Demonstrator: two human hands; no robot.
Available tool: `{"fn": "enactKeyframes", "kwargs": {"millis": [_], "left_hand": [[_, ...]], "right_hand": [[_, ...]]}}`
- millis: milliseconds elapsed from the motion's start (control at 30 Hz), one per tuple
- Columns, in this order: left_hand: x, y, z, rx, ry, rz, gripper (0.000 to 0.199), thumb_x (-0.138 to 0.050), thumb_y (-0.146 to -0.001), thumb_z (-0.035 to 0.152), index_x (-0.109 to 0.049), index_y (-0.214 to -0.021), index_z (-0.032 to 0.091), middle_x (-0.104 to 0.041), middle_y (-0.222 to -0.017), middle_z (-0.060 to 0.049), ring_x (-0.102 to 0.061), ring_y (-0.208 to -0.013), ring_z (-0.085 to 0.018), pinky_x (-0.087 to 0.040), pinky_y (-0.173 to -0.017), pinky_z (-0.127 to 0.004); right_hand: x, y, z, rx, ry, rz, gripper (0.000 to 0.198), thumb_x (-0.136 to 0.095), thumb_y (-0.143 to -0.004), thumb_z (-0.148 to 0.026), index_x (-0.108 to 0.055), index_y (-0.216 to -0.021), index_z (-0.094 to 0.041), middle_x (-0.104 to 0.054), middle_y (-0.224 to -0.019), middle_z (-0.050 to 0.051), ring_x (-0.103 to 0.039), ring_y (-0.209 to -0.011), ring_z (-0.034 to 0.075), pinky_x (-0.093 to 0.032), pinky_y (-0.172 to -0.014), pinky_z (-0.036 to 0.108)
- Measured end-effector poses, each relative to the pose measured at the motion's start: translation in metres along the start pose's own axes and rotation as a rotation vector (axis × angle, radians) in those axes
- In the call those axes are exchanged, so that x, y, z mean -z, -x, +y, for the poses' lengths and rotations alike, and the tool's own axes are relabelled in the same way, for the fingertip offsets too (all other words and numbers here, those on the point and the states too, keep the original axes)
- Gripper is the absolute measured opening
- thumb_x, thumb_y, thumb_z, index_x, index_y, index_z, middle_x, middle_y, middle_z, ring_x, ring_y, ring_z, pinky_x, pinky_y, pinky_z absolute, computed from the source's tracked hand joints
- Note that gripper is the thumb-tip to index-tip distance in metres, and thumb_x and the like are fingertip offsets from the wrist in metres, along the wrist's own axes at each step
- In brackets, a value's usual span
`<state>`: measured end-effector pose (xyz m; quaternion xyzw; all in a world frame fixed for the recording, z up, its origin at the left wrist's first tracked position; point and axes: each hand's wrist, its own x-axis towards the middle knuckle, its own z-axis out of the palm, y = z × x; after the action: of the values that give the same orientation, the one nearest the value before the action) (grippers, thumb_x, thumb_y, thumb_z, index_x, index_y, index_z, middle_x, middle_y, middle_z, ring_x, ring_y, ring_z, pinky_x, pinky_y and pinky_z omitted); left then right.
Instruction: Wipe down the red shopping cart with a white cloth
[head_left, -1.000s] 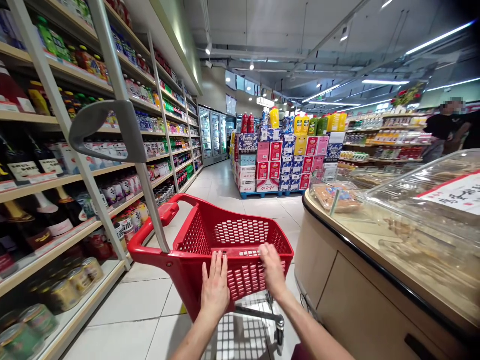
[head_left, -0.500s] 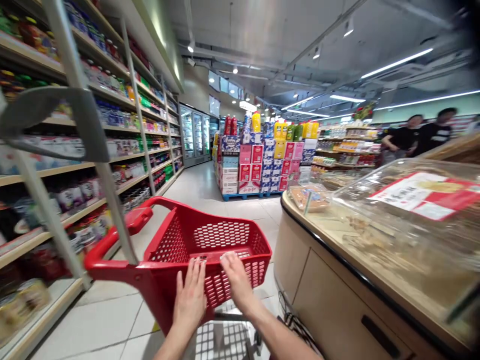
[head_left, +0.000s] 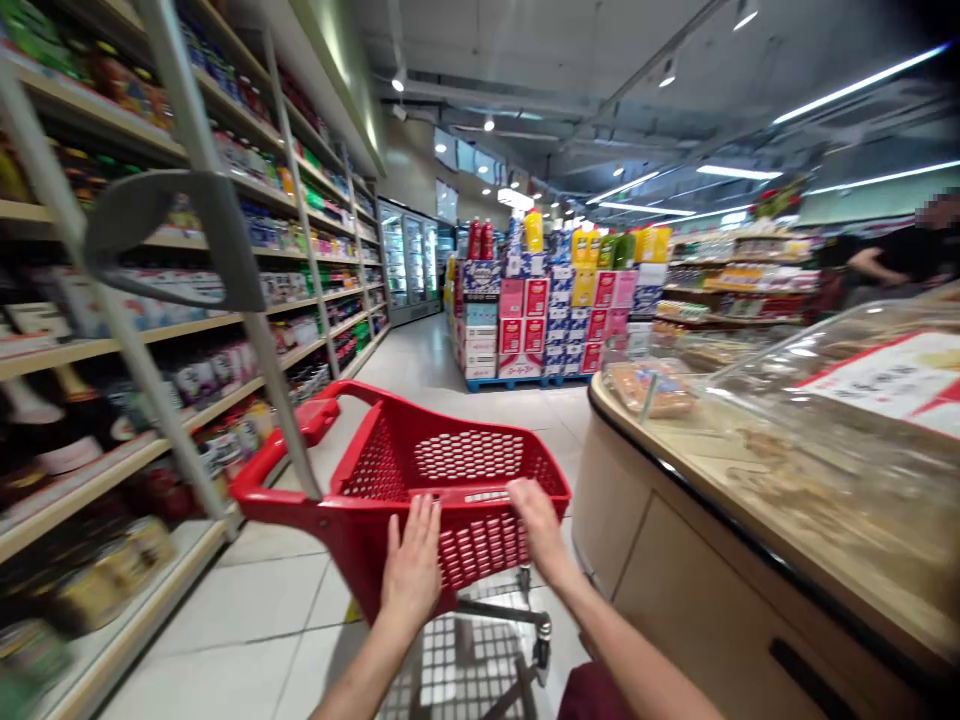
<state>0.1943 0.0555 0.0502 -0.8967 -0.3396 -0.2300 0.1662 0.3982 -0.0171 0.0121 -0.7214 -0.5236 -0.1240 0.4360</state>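
A red plastic shopping cart (head_left: 480, 515) stands in front of me, side-on, its basket bare inside where I can see. My left hand (head_left: 412, 565) lies flat against the near side of the basket, fingers stretched up to the rim. Further right along that rim, my right hand (head_left: 541, 530) rests with its fingers extended over the top edge, close to the basket's corner. Neither hand is wrapped round the rim. The cart's red handle (head_left: 277, 460) is at the left, with a grey pole and a dark grey loop (head_left: 176, 240) rising near it.
Shelves of bottles and cans (head_left: 210, 310) line the left. A rounded wooden counter (head_left: 645, 540) with clear-covered food stands close on the right. Stacked drink boxes (head_left: 525, 320) on a blue pallet are ahead, glass-door fridges (head_left: 409, 255) beyond. A person (head_left: 892, 260) stands far right.
My right hand has slid right along the rim, away from the left hand. The view has shifted left, so cart, counter and boxes appear further right. More of the cart's lower frame and wheel shows.
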Motion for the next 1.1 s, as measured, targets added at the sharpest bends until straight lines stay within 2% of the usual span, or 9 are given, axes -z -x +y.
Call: {"fn": "enactKeyframes", "kwargs": {"millis": [100,300,467,533,667,800,867,1000,1100], "left_hand": [[0.002,0.004,0.005,-0.004,-0.039,-0.066,0.065,-0.04,-0.069,0.013,-0.027,-0.133,0.012,-0.024,-0.141,-0.008,-0.013,-0.131,-0.021,-0.012,-0.106,-0.045],[0.001,0.009,0.001,-0.027,-0.116,-0.067,0.068,-0.04,-0.07,0.015,-0.021,-0.135,0.012,-0.023,-0.142,-0.007,-0.007,-0.132,-0.02,-0.012,-0.106,-0.046],[0.0,0.01,0.003,-0.038,-0.107,-0.074,0.067,-0.038,-0.069,0.013,-0.022,-0.134,0.011,-0.022,-0.142,-0.007,-0.007,-0.132,-0.021,-0.011,-0.106,-0.047],[0.002,0.008,0.005,-0.026,-0.094,-0.084,0.066,-0.038,-0.069,0.013,-0.024,-0.134,0.01,-0.022,-0.142,-0.008,-0.008,-0.132,-0.022,-0.011,-0.106,-0.046],[0.017,0.006,-0.008,-0.027,-0.093,-0.096,0.064,-0.038,-0.069,0.015,-0.027,-0.133,0.01,-0.025,-0.141,-0.008,-0.01,-0.132,-0.021,-0.009,-0.106,-0.047],[0.028,0.007,-0.031,0.058,-0.139,-0.069,0.063,-0.038,-0.068,0.014,-0.031,-0.131,0.009,-0.027,-0.14,-0.01,-0.011,-0.132,-0.022,-0.007,-0.106,-0.049],[0.028,0.009,-0.035,0.067,-0.146,-0.063,0.062,-0.038,-0.068,0.013,-0.032,-0.13,0.008,-0.03,-0.139,-0.01,-0.012,-0.131,-0.022,-0.009,-0.106,-0.048],[0.025,0.011,-0.037,0.073,-0.151,-0.03,0.062,-0.039,-0.068,0.013,-0.034,-0.13,0.009,-0.032,-0.138,-0.01,-0.014,-0.131,-0.023,-0.009,-0.106,-0.048],[0.031,0.015,-0.048,0.031,-0.138,-0.012,0.063,-0.038,-0.067,0.011,-0.034,-0.13,0.012,-0.033,-0.138,-0.008,-0.017,-0.131,-0.021,-0.007,-0.106,-0.048]], "right_hand": [[-0.007,-0.002,0.001,-0.053,-0.026,0.059,0.048,-0.023,-0.084,-0.009,-0.041,-0.126,-0.02,-0.047,-0.126,0.01,-0.032,-0.124,0.02,-0.028,-0.1,0.047],[-0.032,0.011,-0.021,0.278,-0.025,-0.066,0.052,-0.025,-0.082,-0.005,-0.04,-0.127,-0.024,-0.041,-0.133,0.003,-0.024,-0.128,0.016,-0.028,-0.102,0.039],[-0.012,0.005,0.014,0.032,0.058,0.104,0.051,-0.024,-0.081,-0.006,-0.042,-0.127,-0.021,-0.041,-0.132,0.007,-0.025,-0.128,0.021,-0.028,-0.101,0.047],[-0.016,0.005,0.005,0.036,0.035,0.085,0.052,-0.023,-0.081,-0.006,-0.04,-0.128,-0.022,-0.04,-0.133,0.007,-0.026,-0.127,0.021,-0.03,-0.1,0.046],[-0.028,0.008,-0.018,0.24,-0.052,-0.08,0.052,-0.027,-0.082,-0.006,-0.037,-0.129,-0.025,-0.039,-0.134,0.004,-0.026,-0.127,0.018,-0.03,-0.101,0.043],[-0.027,0.003,-0.012,0.035,-0.012,0.041,0.051,-0.023,-0.081,-0.004,-0.044,-0.124,-0.02,-0.042,-0.131,0.009,-0.027,-0.127,0.021,-0.028,-0.101,0.048],[-0.033,0.001,-0.025,-0.002,-0.044,0.056,0.051,-0.023,-0.08,-0.003,-0.046,-0.123,-0.018,-0.044,-0.13,0.01,-0.029,-0.126,0.021,-0.029,-0.101,0.047],[-0.054,0.001,-0.077,0.208,-0.187,-0.061,0.051,-0.027,-0.08,-0.004,-0.041,-0.127,-0.021,-0.04,-0.133,0.007,-0.029,-0.126,0.018,-0.032,-0.101,0.042],[-0.052,0.004,-0.073,0.249,-0.183,-0.074,0.049,-0.028,-0.081,-0.007,-0.042,-0.126,-0.023,-0.042,-0.132,0.006,-0.03,-0.126,0.018,-0.031,-0.101,0.043]]}}
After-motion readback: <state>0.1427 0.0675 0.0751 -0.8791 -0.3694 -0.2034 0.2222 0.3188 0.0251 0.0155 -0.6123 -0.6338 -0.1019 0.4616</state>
